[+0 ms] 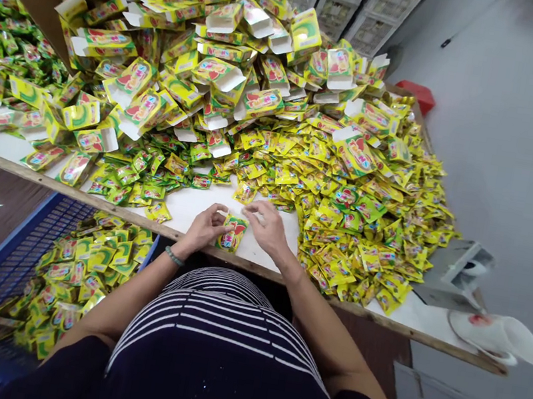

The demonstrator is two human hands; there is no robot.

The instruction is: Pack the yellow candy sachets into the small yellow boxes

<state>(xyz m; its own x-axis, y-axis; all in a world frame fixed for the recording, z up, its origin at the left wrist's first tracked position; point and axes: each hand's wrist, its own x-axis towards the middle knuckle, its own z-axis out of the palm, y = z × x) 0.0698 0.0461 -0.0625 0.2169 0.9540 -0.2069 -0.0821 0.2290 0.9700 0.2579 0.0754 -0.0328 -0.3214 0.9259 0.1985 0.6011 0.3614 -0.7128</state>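
A small yellow and green box (231, 232) with a red fruit print stands near the table's front edge. My left hand (207, 226) has its thumb and fingers closed on the box's left side. At the box's upper right corner is my right hand (266, 225), its fingers curled together by the top flap; whatever lies between those fingertips is too small to tell. Small yellow sachets (341, 238) are heaped to the right, and green sachets (134, 172) lie to the left. Behind them rises a pile of open-flapped boxes (216, 70).
A blue crate (10, 253) holding many filled-looking boxes (78, 271) sits below the table (253, 251) at left. On the right end are a grey metal holder (454, 276) and a white mug (498, 335). A red container (417, 96) is behind the sachets.
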